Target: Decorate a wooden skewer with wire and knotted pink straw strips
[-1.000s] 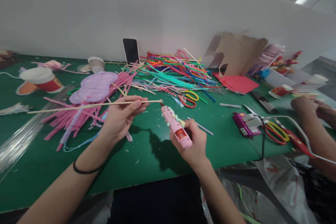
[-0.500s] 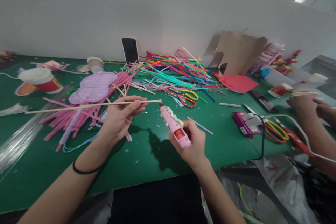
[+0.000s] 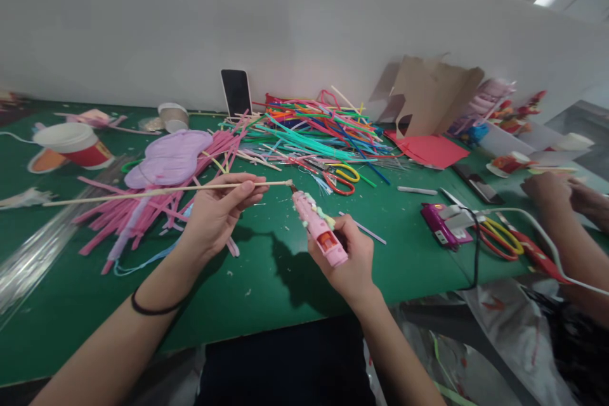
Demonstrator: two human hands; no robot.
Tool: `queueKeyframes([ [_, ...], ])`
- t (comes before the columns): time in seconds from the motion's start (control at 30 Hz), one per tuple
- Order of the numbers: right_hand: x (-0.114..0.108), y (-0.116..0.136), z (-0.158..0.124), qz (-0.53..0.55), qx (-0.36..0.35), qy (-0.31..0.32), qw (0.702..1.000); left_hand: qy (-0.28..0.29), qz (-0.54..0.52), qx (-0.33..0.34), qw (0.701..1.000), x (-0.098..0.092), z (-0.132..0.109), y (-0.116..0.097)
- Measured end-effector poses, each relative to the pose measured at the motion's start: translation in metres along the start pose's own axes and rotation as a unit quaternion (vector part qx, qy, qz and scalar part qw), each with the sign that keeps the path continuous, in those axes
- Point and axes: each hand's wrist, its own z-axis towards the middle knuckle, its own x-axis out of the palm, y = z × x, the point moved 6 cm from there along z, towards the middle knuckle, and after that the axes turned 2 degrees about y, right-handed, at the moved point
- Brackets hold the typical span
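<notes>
Stretching from left to centre of the frame, a pale stick (image 3: 190,189) is pinched between thumb and fingers of the left hand (image 3: 216,212), its end held at the dark tip (image 3: 294,189) of a pink tool (image 3: 311,219) gripped in the right hand (image 3: 351,257); coloured strips (image 3: 311,133) are heaped at upper centre.

Glue gun (image 3: 316,228): pink, orange-red insert, pale yellow and mint trim, dark brown tip. Stick (image 3: 157,193): plain pale beige. Pipe cleaners (image 3: 318,133), piled: red, orange, blue, green, turquoise, pink. Wing-shaped piece (image 3: 174,155): lilac. Paper cup (image 3: 88,153): white, red band. Phone (image 3: 236,94): black screen, white edge. Paper sheets (image 3: 431,152): solid red. Cardboard (image 3: 435,92): brown. Wristband (image 3: 155,311): black. Bench (image 3: 214,304): green, flecked with white. Wall (image 3: 166,19): plain grey-white.
</notes>
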Motion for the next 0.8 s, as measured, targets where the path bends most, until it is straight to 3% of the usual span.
queueKeyframes([
  [0.8, -0.0028, -0.0050, -0.0018, 0.007, 0.017, 0.005, 1.000, -0.021, 0.026, 0.005, 0.999, -0.0026, -0.0001, 0.0000],
])
